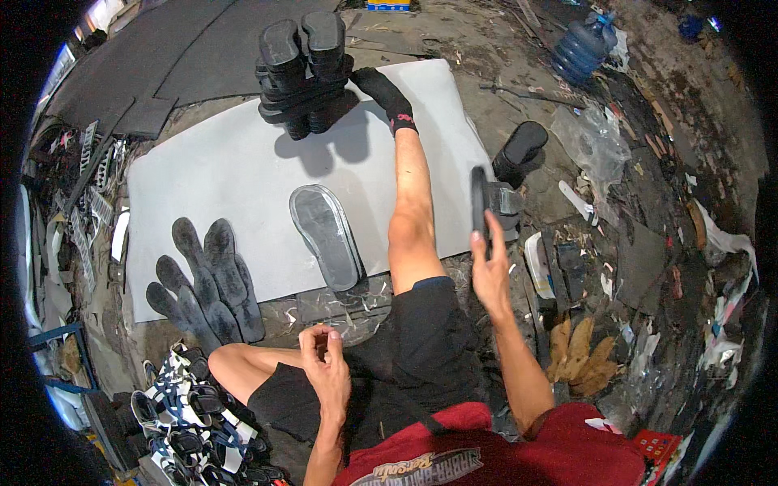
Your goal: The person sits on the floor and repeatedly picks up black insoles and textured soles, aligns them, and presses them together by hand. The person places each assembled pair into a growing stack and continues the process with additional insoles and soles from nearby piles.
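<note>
At the far left, perforated scrap strips [91,154] run into the dark rim, which swallows their outer ends. Below them lies a heap of black, white and navy straps [194,413], cut off by the lower edge and too tangled to count. Dark soles [190,251] fan out over the near left corner of a white sheet [243,186], overlapping so that several are partly hidden. Further back on that sheet rises a stack of black soles [300,85]; how many layers it has is hard to make out.

The left hand [326,364] is near the bent leg, its fingers curled in and the thumb close to them; whether anything is pinched there I cannot tell. Beyond it a grey sole [328,239] lies flat on the sheet, apart from both hands. The right leg stretches over the sheet, its black-socked foot [385,95] just beside the stack.

At the sheet's right edge a thin dark piece [478,194] stands edge-on and blurred. The right hand [491,283] reaches up to its lower end, thumb and forefinger extended; whether they grip it I cannot tell. Behind it sits a partly covered dark block [504,202], with a black sole-shaped piece [523,150] beyond. Further right are brown finger-shaped pieces [582,356], their kind unclear, and a blue bottle [582,50]
</note>
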Demonstrator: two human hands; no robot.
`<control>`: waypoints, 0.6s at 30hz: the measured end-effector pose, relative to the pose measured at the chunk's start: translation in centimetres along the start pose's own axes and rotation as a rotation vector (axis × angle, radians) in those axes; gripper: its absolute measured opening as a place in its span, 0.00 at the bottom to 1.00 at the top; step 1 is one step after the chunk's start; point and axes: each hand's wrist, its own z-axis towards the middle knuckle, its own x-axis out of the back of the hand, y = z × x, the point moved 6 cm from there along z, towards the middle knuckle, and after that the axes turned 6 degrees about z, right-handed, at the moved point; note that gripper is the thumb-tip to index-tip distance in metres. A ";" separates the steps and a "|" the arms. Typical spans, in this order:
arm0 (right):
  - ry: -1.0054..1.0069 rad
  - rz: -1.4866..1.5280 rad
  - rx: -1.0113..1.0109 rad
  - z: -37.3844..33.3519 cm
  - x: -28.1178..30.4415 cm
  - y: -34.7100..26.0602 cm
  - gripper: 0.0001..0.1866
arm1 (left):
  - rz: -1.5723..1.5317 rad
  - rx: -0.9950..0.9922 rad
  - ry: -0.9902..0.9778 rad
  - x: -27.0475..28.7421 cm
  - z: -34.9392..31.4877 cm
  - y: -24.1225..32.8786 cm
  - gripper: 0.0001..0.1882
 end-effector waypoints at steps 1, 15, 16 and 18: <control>-0.001 0.171 -0.074 1.2 0.1 -0.7 0.33 | -0.002 0.040 -0.009 0.0 0.1 -0.8 0.06; -0.468 0.310 0.799 24.0 -11.6 -26.5 0.35 | 0.089 0.168 -0.035 0.8 0.0 -8.0 0.12; -0.494 0.142 0.862 25.6 -12.8 -29.0 0.35 | 0.084 0.171 -0.020 0.8 0.0 -8.9 0.12; -0.510 -0.002 0.999 28.1 -16.1 -32.8 0.33 | 0.125 0.139 0.034 1.0 0.0 -10.2 0.11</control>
